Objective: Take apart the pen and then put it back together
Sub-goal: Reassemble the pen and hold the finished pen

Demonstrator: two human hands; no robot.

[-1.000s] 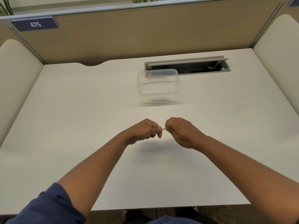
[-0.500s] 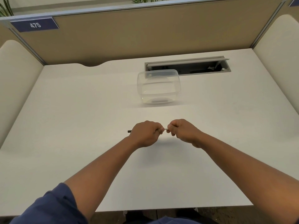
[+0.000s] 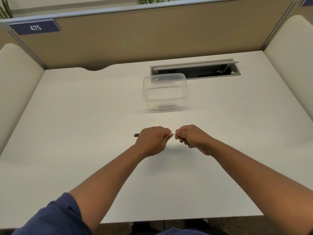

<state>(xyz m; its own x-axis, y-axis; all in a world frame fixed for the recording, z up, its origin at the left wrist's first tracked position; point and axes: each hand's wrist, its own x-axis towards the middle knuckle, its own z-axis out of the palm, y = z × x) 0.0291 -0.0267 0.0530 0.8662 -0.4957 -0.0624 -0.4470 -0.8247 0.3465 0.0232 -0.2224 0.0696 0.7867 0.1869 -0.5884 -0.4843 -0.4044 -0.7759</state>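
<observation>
Both hands meet over the middle of the white desk (image 3: pixel 84 133), a little nearer than its centre, and between them they hold the pen (image 3: pixel 136 135) level, running left to right. The left hand (image 3: pixel 152 140) has its fingers curled round the pen's body, knuckles up, so that most of the barrel is hidden inside the fist; only a short dark end pokes out past the left side of that hand. The right hand (image 3: pixel 191 138) is clenched too, its fingertips pinching a thin pale piece (image 3: pixel 174 133) that shows in the narrow gap between the two fists. Whether that pale piece is part of the barrel or an inner part drawn out of it cannot be told, since so little of it shows. The two hands are just beside each other, nearly touching. Both forearms reach in from the near edge, and a blue sleeve (image 3: pixel 55 216) covers the left upper arm at the near left corner. Farther off, beyond the hands and slightly to the right, a clear plastic container (image 3: pixel 165 91) stands on the desk, well apart from them. Just behind it an open cable hatch (image 3: pixel 194 69) is set into the desk surface. A tan partition (image 3: pixel 152 34) closes the far side, carrying a blue number plate (image 3: pixel 34 28) that reads 475 at its far left.
</observation>
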